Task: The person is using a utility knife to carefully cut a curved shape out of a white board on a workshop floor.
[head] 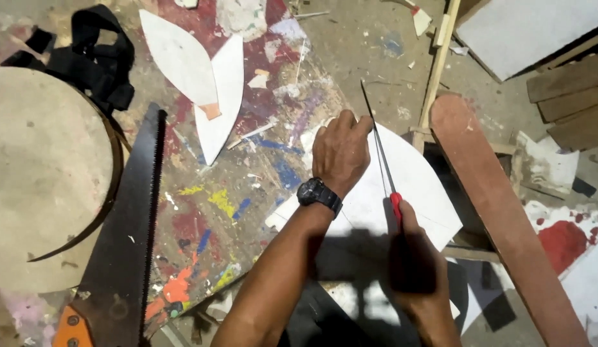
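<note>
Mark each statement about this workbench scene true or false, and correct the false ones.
1. The left hand presses flat on the white curved sheet. True.
2. The right hand grips a thin saw with a red handle. True.
3. The large black handsaw with an orange handle is being held. False: it lies untouched on the paint-stained table.
4. The left wrist is bare. False: it wears a black wristwatch.
5. The round tan board lies at the left. True.
</note>
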